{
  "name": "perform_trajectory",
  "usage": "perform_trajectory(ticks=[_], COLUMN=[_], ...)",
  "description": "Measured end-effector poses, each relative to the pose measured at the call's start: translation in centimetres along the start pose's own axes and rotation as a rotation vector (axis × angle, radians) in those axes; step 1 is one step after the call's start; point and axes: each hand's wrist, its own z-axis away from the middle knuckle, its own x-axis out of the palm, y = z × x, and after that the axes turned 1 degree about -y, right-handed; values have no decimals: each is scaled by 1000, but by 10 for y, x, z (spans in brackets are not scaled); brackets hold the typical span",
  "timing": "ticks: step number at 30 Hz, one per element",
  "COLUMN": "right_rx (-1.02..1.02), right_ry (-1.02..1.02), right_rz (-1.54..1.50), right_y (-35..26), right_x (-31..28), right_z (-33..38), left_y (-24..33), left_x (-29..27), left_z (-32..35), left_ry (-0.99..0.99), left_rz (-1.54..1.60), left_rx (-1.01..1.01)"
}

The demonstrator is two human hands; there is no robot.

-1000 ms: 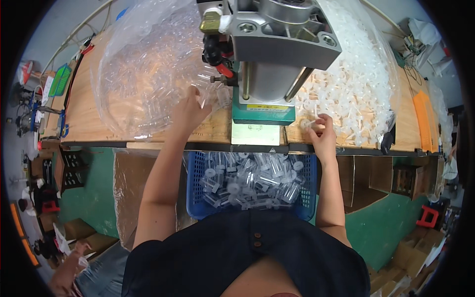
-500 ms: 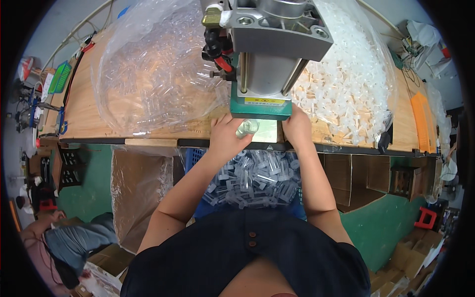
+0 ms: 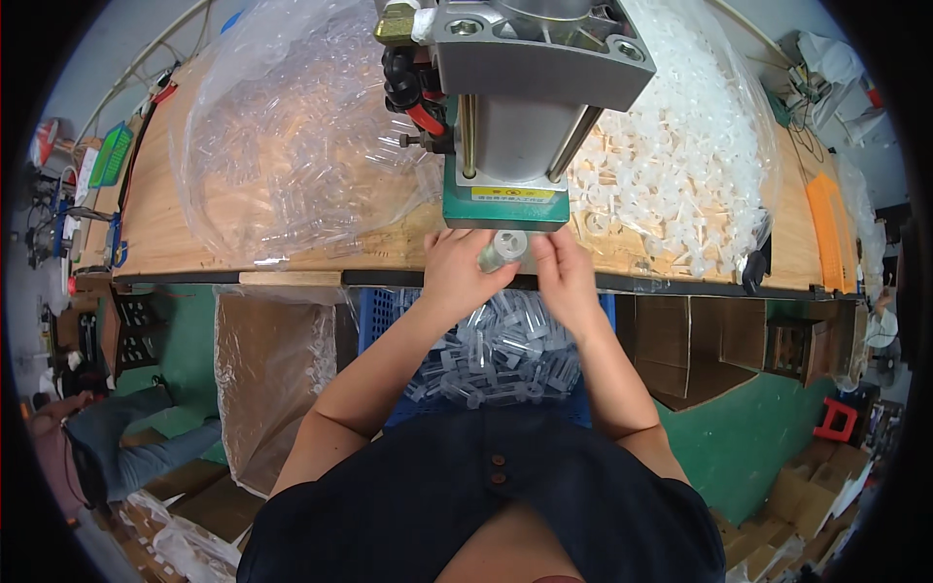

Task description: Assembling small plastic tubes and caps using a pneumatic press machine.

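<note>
Your left hand (image 3: 462,272) is closing its fingers and thumb around a clear tube (image 3: 492,257), leaving just the tube's width between them, and the tube is showing its round whitish end upward. Your right hand (image 3: 564,272) is curling its thumb and fingers loosely just beside that end, at 3 o'clock; whether it is gripping anything, you cannot tell. Reckoning from the tube, the metal press (image 3: 515,136) is standing at 12 o'clock, its smooth grey body resting on a green block (image 3: 505,208). Glossy, transparent tubes (image 3: 301,155) are lying heaped in thin plastic film at 10 o'clock, and small, milky-white pieces (image 3: 671,185) are spreading at 2. All this is resting on a pale, wood-grained table (image 3: 155,223) with a dark front edge. At 6 o'clock a blue perforated basket (image 3: 377,325) is holding clear tubular parts (image 3: 505,355). Beyond, a film-lined cardboard box (image 3: 267,379) is standing at 8 and a red stool (image 3: 836,420) at 4, on green flooring (image 3: 719,442).
</note>
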Motion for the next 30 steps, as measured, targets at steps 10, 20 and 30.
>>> perform_trajectory(ticks=[10, 20, 30], right_rx=[263, 345, 359], right_ry=[107, 233, -99], right_rz=[433, -156, -1157], right_y=[65, 69, 19], right_x=[-53, -48, 7], right_z=[-15, -26, 6], left_y=[-30, -91, -43], left_x=[9, -39, -27], left_z=[-15, -65, 3], left_ry=[114, 71, 222], left_rz=[31, 66, -29], left_rx=[-77, -286, 213])
